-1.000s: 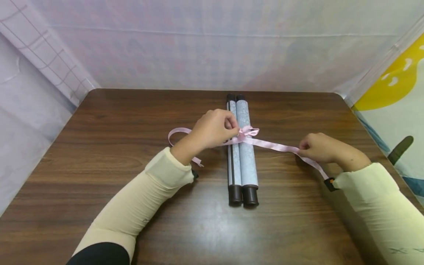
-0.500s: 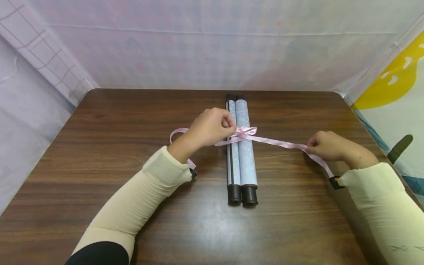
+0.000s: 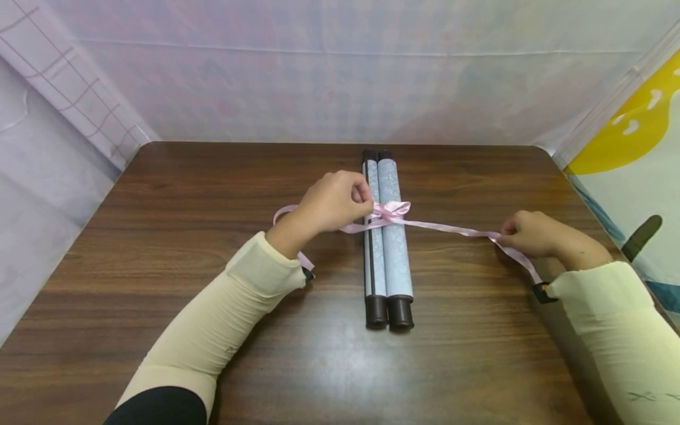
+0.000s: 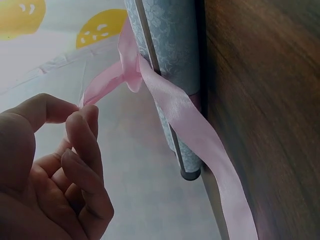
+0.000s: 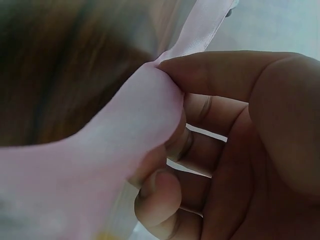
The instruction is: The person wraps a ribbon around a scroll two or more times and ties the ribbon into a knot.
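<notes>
A hanging scroll [image 3: 396, 260], rolled up from both ends into two pale blue patterned rolls with dark brown end knobs, lies lengthwise before me. Round its middle runs a pink satin ribbon [image 3: 395, 209], knotted on top with a loop standing to the right. Just left of the knot my left hand [image 3: 336, 203] pinches a loop of this ribbon [image 4: 105, 82] between thumb and forefinger. My right hand [image 3: 536, 235], well out to the right, pinches the other tail, which stretches almost straight from the knot. A loose tail trails under my left wrist.
The brown wooden table [image 3: 340, 366] has rounded far corners. Behind it hangs a pale curtain [image 3: 329, 77], and a cloth with a yellow print [image 3: 621, 136] covers the right side.
My right hand has moved right, drawing the ribbon tail tauter. My left hand has shifted slightly left with its loop, and the knot looks tighter.
</notes>
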### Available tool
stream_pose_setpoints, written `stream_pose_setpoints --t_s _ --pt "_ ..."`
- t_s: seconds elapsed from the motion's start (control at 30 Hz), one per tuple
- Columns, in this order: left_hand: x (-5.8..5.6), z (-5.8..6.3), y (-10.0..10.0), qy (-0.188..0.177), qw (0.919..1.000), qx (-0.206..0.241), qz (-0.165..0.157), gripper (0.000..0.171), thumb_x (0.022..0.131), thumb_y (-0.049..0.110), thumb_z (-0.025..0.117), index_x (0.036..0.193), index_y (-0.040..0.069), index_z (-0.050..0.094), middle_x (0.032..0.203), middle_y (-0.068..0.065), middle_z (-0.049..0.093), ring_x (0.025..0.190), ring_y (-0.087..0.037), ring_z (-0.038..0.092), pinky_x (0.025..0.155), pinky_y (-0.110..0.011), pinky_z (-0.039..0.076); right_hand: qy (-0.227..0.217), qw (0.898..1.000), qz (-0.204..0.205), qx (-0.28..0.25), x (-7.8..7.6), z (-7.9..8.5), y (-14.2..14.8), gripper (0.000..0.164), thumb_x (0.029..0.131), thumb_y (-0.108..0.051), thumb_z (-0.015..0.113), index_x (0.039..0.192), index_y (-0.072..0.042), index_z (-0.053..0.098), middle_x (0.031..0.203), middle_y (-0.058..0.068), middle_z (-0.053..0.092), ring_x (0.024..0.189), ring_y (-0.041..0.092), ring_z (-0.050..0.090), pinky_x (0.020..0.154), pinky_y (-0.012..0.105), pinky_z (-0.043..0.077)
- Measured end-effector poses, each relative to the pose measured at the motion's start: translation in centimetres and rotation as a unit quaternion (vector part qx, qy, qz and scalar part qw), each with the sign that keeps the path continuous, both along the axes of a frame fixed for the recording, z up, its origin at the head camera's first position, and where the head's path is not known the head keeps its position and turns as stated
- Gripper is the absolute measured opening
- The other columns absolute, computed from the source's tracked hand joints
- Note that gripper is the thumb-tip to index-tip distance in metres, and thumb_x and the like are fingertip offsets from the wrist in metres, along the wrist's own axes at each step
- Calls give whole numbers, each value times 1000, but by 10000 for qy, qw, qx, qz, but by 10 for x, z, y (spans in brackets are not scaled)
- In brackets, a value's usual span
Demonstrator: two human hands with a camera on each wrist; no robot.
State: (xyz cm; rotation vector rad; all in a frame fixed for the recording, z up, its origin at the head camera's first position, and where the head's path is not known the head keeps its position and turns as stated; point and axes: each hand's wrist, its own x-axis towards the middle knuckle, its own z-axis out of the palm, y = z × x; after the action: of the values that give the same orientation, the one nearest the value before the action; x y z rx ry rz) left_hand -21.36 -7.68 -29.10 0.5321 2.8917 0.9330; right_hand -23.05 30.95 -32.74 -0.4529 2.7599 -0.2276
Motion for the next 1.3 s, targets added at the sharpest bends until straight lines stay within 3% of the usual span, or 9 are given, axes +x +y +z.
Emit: stream_pose_setpoints --t_s 0.3,0.5,0.7,0.97,1.13,1.3 --pt "-2 -2 -3 -51 9998 -187 36 9 90 28 69 85 21 64 83 6 67 74 -15 62 67 -32 49 -297 9993 -152 -169 0 -3 3 25 96 -28 61 86 -6 70 63 -2 58 56 15 54 52 30 44" --pt "-3 -3 -3 -84 9997 -243 32 9 90 28 68 86 22 64 85 6 67 75 -15 62 67 -32 49 -326 9993 -122 -163 3 2 0 25 92 -34 66 87 -10 67 60 -4 53 56 14 53 52 30 44" --pt "-2 -3 -2 -85 9995 -319 27 9 90 29 68 87 22 63 85 7 67 76 -15 62 68 -33 48 470 9989 61 -38 9 18 -15 33 91 -43 68 93 -10 65 78 0 65 73 18 57 62 34 44" --pt "-1 -6 -1 -175 9986 -497 -12 10 90 30 67 88 22 63 85 7 67 74 -15 62 66 -33 47 1621 9784 175 -1272 20 11 -67 16 94 -27 66 91 -11 65 81 2 63 74 17 55 68 34 43" --pt "1 -5 -3 -83 9973 -723 59 11 91 32 67 93 23 61 90 10 67 78 -15 62 69 -35 48 1719 9702 87 -1705 24 6 -84 13 93 -23 67 89 -11 65 81 4 64 74 17 56 67 32 44" --pt "5 0 3 619 9957 -679 103 15 90 25 67 104 24 63 100 8 64 83 -13 59 69 -35 48 1533 9694 -158 -1912 25 5 -86 10 93 -21 68 91 -11 66 82 4 64 73 18 56 66 30 44"
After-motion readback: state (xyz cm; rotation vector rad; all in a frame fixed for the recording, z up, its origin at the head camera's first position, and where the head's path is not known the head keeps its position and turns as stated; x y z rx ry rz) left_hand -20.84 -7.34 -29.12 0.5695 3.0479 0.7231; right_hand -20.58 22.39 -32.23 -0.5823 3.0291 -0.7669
